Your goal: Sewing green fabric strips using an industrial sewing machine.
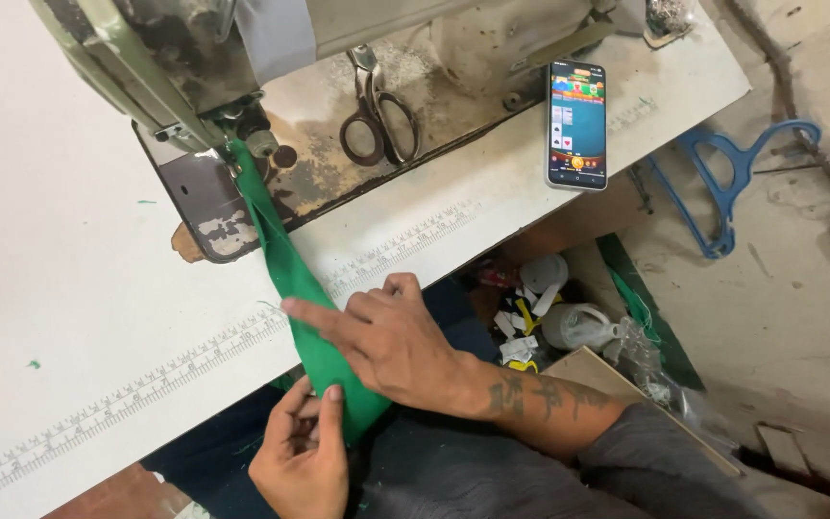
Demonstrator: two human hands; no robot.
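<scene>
Beside table (69,317), box (578,288) — labels, white spool

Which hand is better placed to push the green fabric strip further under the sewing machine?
Right hand: it lies flat on the green fabric strip on the white table, index finger pointing toward the machine. The left hand pinches the strip's lower end below the table edge.

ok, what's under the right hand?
The right hand lies flat on the green fabric strip, pressing it to the white table. The fabric and table edge beneath the palm are covered.
</scene>
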